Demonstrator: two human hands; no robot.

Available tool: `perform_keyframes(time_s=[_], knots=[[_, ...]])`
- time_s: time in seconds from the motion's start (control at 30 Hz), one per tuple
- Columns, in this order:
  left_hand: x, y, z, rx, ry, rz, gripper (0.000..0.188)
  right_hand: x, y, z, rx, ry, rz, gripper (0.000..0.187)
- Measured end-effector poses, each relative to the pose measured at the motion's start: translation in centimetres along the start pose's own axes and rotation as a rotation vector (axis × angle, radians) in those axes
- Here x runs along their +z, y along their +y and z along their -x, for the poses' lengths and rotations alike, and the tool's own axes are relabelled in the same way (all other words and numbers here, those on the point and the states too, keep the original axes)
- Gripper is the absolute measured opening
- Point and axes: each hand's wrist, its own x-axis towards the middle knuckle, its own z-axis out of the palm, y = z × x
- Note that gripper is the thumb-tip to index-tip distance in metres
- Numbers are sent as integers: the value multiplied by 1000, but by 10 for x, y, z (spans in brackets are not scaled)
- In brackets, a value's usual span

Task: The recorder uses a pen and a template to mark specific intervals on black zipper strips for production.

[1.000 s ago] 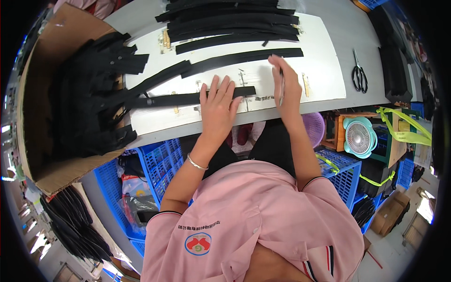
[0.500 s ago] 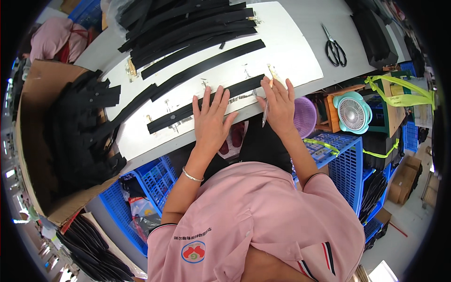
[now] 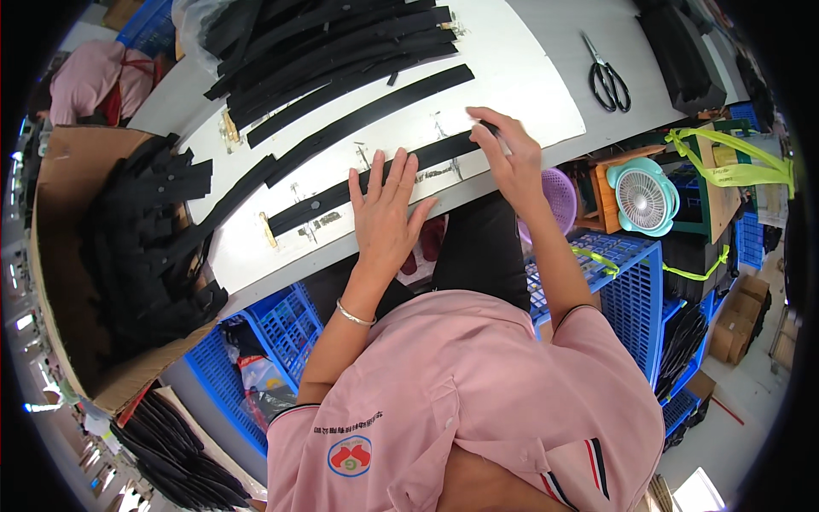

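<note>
A long black fabric strip (image 3: 341, 198) lies slantwise across the white board (image 3: 529, 94) near its front edge. My left hand (image 3: 386, 205) rests flat on the strip's middle, fingers stretched out. At the strip's right end is my right hand (image 3: 512, 162), its fingers closed around a slim pen (image 3: 489, 127). Most of the pen is hidden by the fingers, and the hand is slightly blurred. Dark marks and small yellowish patches show on the board around the strip. Beyond it lie another long strip (image 3: 375, 119) and a stack of black strips (image 3: 333, 51).
At the left stands a cardboard box (image 3: 60, 179) heaped with black strips. Black-handled scissors (image 3: 607, 81) lie on the grey table at the right. Below the table's right edge are a purple basket (image 3: 559, 200), a small turquoise fan (image 3: 641, 203) and blue crates (image 3: 627, 290).
My right hand has turned and closed more tightly; the pen, which pointed back toward me, is now mostly hidden at the strip's end. The left hand stays flat on the strip.
</note>
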Motion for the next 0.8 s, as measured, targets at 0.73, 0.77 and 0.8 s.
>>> perform_keyframes(time_s=[0.73, 0.77, 0.8], knots=[[2, 2, 1, 10, 66, -12, 64, 34, 30, -3, 83, -177, -187, 21], [2, 2, 1, 4, 62, -7, 65, 32, 32, -2, 113, -183, -253, 20], [3, 2, 1, 4, 62, -7, 65, 31, 35, -2, 113, -183, -253, 20]])
